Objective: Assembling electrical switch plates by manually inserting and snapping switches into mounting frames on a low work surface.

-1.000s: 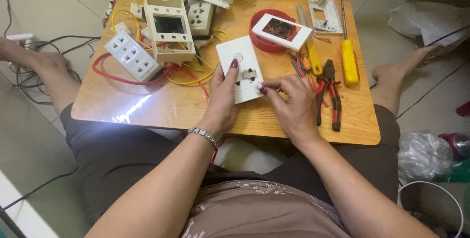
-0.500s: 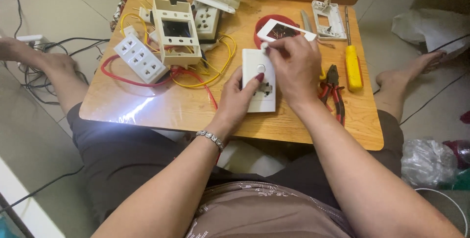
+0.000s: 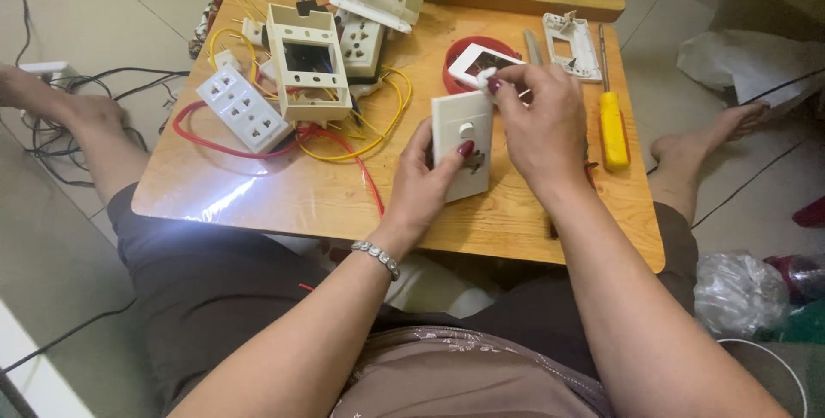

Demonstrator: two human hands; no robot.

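My left hand (image 3: 423,188) grips a white switch-and-socket faceplate (image 3: 463,130) by its lower left edge, thumb pressed on its front, holding it tilted up off the wooden table (image 3: 284,195). My right hand (image 3: 541,126) is closed over the plate's upper right corner, its fingertips pinching a small white piece (image 3: 486,77) at the top edge. A bracelet sits on my left wrist.
On the table lie a white multi-socket strip (image 3: 241,109), an open cream wall box (image 3: 306,64) with red and yellow wires (image 3: 344,139), a red round base with a white frame (image 3: 479,61), a white frame (image 3: 571,44), and a yellow-handled screwdriver (image 3: 612,126). Cables lie on the floor at left.
The faceplate has been lifted and shifted up the table. My right hand moved from the plate's lower right edge to its top corner, now covering the pliers.
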